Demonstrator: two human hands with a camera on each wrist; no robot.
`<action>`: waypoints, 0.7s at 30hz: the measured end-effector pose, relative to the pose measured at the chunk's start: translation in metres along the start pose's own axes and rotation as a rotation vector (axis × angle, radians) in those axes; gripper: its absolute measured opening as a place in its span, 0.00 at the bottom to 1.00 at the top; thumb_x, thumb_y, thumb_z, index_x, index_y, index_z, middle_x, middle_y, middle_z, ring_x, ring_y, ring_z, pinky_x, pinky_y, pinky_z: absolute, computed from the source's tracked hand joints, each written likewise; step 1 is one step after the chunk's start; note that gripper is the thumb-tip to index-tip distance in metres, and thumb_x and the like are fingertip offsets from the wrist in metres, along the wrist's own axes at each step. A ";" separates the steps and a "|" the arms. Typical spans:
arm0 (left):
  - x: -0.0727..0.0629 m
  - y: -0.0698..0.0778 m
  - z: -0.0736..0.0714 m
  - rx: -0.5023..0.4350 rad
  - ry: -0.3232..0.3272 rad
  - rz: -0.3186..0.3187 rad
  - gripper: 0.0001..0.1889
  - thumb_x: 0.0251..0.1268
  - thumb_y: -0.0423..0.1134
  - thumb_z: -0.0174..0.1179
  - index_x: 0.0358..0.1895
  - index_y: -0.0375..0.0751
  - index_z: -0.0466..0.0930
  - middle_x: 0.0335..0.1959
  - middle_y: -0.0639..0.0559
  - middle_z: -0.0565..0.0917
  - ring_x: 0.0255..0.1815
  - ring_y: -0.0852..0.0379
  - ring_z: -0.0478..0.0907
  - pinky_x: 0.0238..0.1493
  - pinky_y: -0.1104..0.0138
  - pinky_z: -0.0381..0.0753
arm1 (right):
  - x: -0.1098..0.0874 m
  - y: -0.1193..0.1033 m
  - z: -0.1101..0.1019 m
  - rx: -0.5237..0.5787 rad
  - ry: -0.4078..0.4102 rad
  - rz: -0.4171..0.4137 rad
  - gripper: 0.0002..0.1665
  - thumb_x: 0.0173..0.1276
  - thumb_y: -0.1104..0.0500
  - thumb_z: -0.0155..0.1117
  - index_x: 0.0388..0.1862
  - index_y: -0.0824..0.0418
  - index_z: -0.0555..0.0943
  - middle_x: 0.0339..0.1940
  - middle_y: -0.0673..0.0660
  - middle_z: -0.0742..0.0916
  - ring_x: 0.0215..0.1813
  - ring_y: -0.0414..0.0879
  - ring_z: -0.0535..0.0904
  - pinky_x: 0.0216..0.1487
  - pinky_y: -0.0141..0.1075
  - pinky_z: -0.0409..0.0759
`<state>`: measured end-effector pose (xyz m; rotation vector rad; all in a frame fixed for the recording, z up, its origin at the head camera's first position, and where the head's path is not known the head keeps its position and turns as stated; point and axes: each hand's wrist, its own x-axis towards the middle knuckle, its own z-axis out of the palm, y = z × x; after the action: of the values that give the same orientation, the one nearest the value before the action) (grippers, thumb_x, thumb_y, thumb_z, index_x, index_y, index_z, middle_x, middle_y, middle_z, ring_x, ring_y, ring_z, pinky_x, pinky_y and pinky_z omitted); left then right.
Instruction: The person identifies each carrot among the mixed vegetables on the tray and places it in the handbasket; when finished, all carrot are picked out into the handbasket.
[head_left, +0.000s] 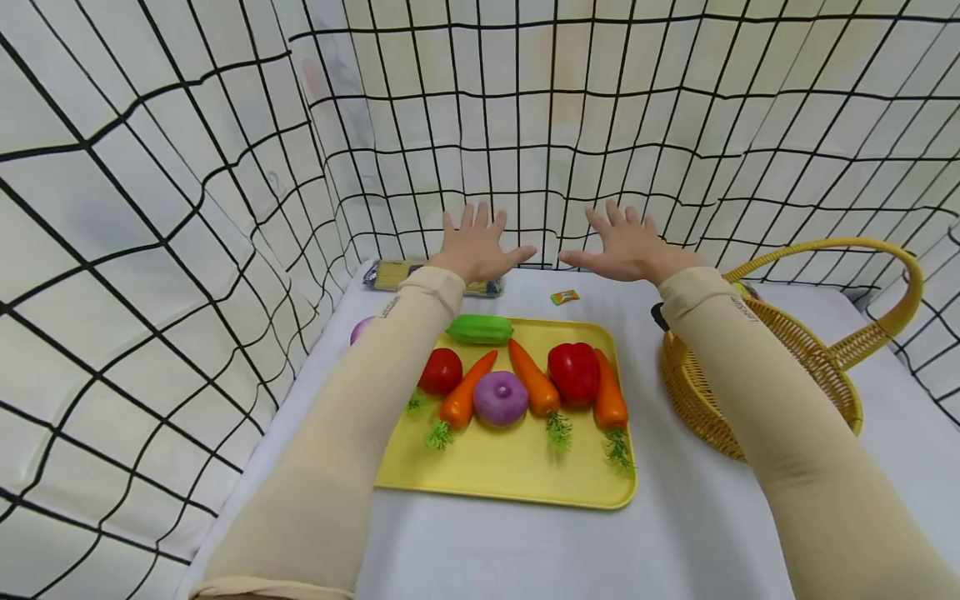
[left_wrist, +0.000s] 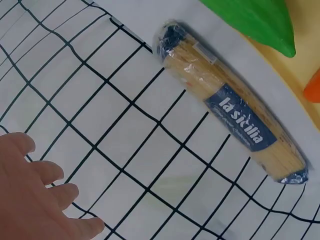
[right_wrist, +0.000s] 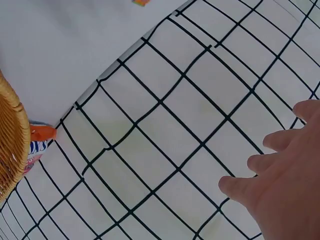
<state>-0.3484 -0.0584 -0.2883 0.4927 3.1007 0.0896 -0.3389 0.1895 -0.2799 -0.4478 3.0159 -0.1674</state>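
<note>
Left hand [head_left: 474, 248], fingers spread, grasping nothing, beyond yellow tray [head_left: 502, 473], pasta packet [head_left: 387, 275] nearby, behind tray's left part, carrots [head_left: 534, 379] on tray, small orange-green packet [head_left: 565, 297] behind tray, right hand [head_left: 624, 250], likewise spread and empty, beyond tray's right corner, wicker basket [head_left: 684, 387] right of tray.

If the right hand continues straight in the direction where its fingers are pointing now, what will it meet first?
The right hand would probably meet the black-gridded white wall first; nothing shows between them, though the depth of the gap is unclear.
</note>
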 end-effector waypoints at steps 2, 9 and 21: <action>-0.002 -0.001 0.006 0.009 0.004 0.004 0.50 0.63 0.77 0.29 0.80 0.47 0.41 0.79 0.39 0.40 0.79 0.40 0.34 0.72 0.39 0.31 | -0.002 0.001 0.007 -0.009 0.003 -0.005 0.64 0.60 0.18 0.36 0.81 0.56 0.39 0.79 0.68 0.42 0.76 0.72 0.37 0.71 0.65 0.35; -0.014 -0.012 0.026 0.016 -0.004 0.056 0.50 0.61 0.78 0.28 0.80 0.50 0.38 0.80 0.42 0.39 0.79 0.42 0.33 0.71 0.40 0.29 | -0.017 0.002 0.032 -0.017 0.002 -0.030 0.62 0.61 0.20 0.39 0.81 0.56 0.39 0.79 0.68 0.44 0.77 0.71 0.39 0.72 0.64 0.38; -0.053 -0.046 0.054 -0.151 0.020 0.033 0.50 0.61 0.78 0.31 0.80 0.52 0.41 0.80 0.44 0.39 0.80 0.45 0.33 0.72 0.41 0.28 | -0.063 0.004 0.084 0.106 0.017 -0.122 0.60 0.64 0.24 0.46 0.81 0.57 0.43 0.80 0.66 0.45 0.77 0.70 0.43 0.72 0.63 0.42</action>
<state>-0.3118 -0.1154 -0.3454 0.5406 3.0734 0.3274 -0.2717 0.2035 -0.3590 -0.6230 2.9785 -0.3396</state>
